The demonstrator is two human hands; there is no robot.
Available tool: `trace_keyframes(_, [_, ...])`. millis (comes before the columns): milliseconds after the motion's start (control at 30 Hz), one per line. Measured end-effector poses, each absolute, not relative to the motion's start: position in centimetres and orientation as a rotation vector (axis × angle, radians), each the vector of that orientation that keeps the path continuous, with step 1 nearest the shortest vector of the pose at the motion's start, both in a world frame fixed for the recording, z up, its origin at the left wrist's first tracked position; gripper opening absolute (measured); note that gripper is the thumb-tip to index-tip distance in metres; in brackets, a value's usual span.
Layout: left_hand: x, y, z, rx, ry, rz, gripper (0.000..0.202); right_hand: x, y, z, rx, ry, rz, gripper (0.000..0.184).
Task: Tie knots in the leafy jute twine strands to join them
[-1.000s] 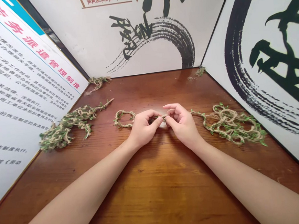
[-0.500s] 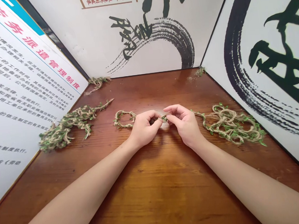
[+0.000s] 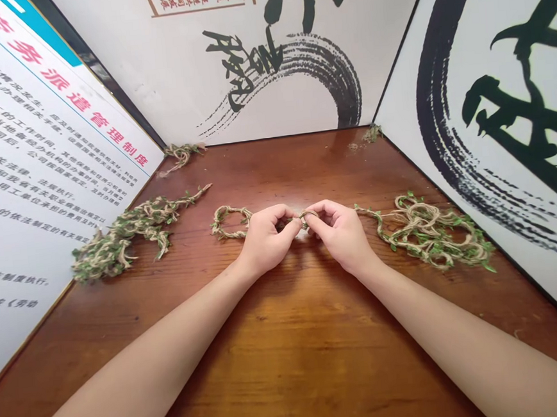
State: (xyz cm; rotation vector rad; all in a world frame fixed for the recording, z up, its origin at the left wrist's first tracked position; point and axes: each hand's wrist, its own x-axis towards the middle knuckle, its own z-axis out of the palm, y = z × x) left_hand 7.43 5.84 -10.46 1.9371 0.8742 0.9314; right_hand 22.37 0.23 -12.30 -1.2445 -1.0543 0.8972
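My left hand (image 3: 272,236) and my right hand (image 3: 338,231) meet over the middle of the table, both closed in a pinch on a leafy twine cord (image 3: 309,213). A small bend of the cord shows between the fingertips; the rest there is hidden by the fingers. Left of my left hand, a loop of the leafy twine (image 3: 218,223) lies on the wood. To the right, the cord runs from behind my right hand into a loose tangled heap of leafy twine (image 3: 434,231).
A thick bundle of leafy twine pieces (image 3: 117,243) lies at the left. Small scraps (image 3: 182,153) sit in the far left corner, and a tuft (image 3: 373,132) in the far right one. White printed panels (image 3: 279,93) wall in the wooden table (image 3: 290,362) on three sides.
My right fingers, earlier partly raised and spread, have closed nearer to my left fingertips. The cord between them now bends up in a small curve. The heap and bundle stay put.
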Motion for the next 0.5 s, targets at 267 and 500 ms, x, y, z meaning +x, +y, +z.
trace_keyframes(267, [7.46,5.76,-10.32,1.934,0.882,0.956,0.019,22.42,0.42,-12.46,-1.156,-0.878,0.966,0.02])
trace_keyframes(500, [7.34,5.87,-10.62,1.925,0.829,0.982,0.025,22.15,0.23,-11.9,-1.12,-0.904,1.007,0.016])
